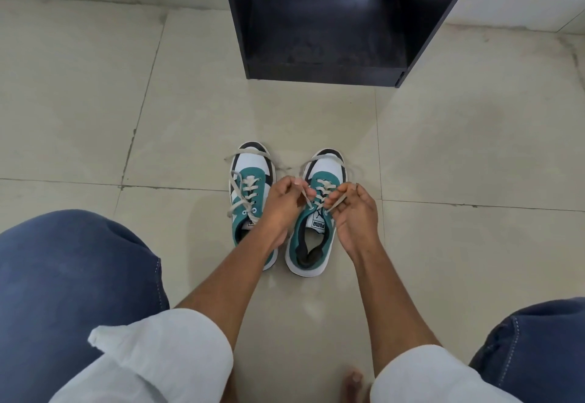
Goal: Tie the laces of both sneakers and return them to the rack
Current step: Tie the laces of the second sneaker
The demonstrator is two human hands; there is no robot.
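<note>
Two teal-and-white canvas sneakers stand side by side, toes away, on the beige tiled floor (95, 117). The left hand (281, 204) and right hand (353, 212) each pinch a cream lace end (326, 159) over the right sneaker (311, 212). The left sneaker (250, 181) lies untied, its heel hidden by the left forearm. The black wooden rack (332, 22) stands beyond with clear floor between.

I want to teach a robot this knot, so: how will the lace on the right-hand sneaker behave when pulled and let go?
The lace is probably floppy: its free end lies in a slack curve over the toe of the right-hand sneaker. It looks flat and woven, so it likely grips itself rather than slipping. Pinched between the left hand and right hand, it seems to hold tension only while held.
</note>
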